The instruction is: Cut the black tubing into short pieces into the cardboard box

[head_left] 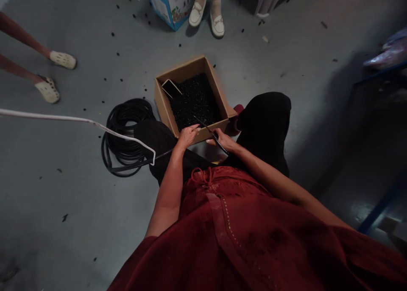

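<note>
My left hand (187,136) grips a thin black cable (163,155) that runs to it from a black cable coil (127,138) on the floor. My right hand (221,140) holds black scissors (211,134), their blades pointing up-left towards the cable end, which my left hand partly hides. Both hands are at the near rim of an open cardboard box (178,72), filled with small black cut pieces (195,100). A flat dark rectangular object (170,88) rests on the pieces. A white cord (63,118) hooks over the coil.
Small black bits lie scattered over the grey concrete floor (63,189). A person's feet in white loafers (206,17) stand beyond the box, beside a printed blue carton (171,4). Another person's white clogs (55,74) are at the left. A blue metal frame (381,202) stands at the right.
</note>
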Available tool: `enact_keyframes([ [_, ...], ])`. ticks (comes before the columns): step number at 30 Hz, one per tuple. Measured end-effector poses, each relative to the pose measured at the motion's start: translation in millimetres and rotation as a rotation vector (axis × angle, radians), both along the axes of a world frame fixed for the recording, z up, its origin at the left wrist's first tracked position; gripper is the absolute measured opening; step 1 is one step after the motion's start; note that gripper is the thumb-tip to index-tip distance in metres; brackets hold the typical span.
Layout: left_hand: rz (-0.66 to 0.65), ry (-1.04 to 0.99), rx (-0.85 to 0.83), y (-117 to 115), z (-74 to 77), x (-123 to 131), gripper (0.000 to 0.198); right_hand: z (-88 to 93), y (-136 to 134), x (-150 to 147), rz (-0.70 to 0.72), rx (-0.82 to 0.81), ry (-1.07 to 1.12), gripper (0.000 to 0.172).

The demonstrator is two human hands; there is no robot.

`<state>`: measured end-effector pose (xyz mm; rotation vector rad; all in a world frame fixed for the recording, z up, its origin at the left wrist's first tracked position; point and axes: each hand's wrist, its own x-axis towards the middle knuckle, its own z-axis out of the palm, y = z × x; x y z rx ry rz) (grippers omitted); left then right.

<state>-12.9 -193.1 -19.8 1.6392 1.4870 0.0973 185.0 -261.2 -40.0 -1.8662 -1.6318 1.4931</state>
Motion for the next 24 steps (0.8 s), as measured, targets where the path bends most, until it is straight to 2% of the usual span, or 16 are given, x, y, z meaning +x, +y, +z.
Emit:
enact_keyframes([
  [14,-0.046,-0.045,-0.010,-1.9,3.0,-0.6,0.046,4.8,1.4,1.0,0.007,-0.016,0.011,0.063],
  [24,-0.021,-0.053,0.026,-1.7,-1.6,-1.3,0.045,8.4,5.3,-1.5,0.033,0.026,-0.163,0.041],
])
